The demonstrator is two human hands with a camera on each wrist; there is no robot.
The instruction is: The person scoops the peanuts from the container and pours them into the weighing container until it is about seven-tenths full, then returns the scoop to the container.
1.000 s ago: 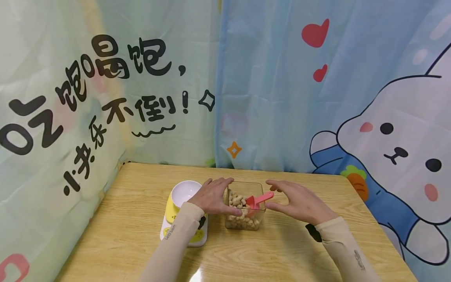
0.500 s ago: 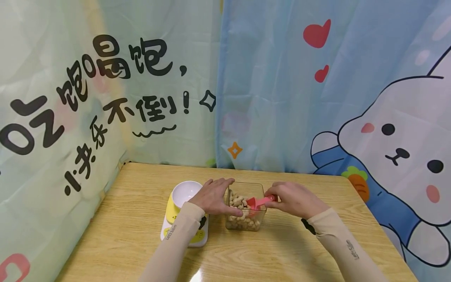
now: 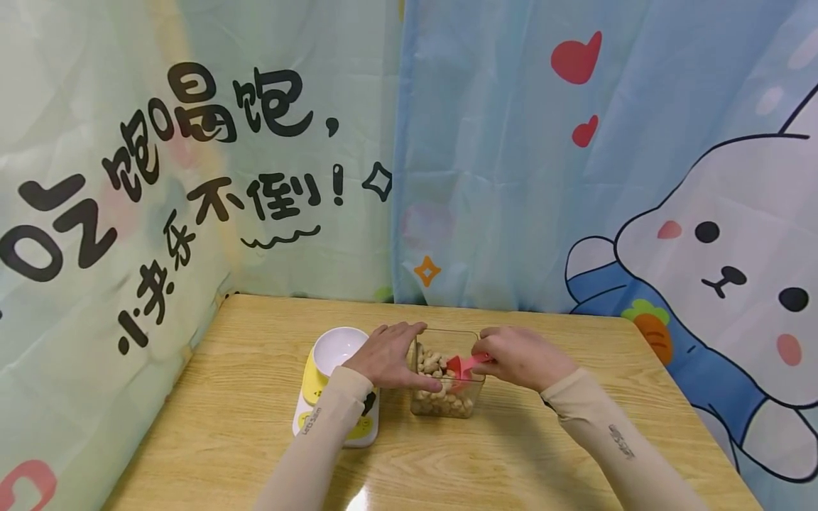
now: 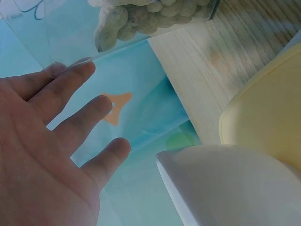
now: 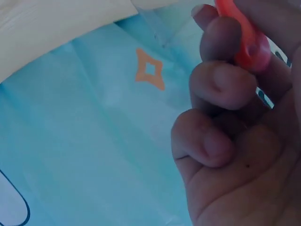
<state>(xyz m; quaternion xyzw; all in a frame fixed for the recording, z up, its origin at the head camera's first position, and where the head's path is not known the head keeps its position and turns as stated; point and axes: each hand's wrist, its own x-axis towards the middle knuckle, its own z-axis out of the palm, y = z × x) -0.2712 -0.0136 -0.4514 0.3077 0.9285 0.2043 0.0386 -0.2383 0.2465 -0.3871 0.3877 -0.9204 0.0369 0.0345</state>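
Observation:
In the head view, a clear square container (image 3: 442,408) of beige nuts (image 3: 431,362) stands on the table. My left hand (image 3: 388,355) steadies it, thumb at the front wall and fingers toward the back left corner. In the left wrist view, some fingertips of the left hand (image 4: 61,127) touch the container wall; the others spread free. A red scoop (image 3: 457,367) leans in the nuts. My right hand (image 3: 520,357) pinches the scoop's handle (image 5: 254,52) at the container's right rim. Its remaining fingers curl loosely in the right wrist view.
A white bowl (image 3: 337,349) sits on a yellow and white kitchen scale (image 3: 305,404), left of the container and partly behind my left hand and forearm. Printed curtains (image 3: 319,270) enclose the back and left of the wooden table (image 3: 447,468).
My right hand has moved left from beside the container, and its fingers have taken hold of the scoop's handle. The left hand and the container stay in place.

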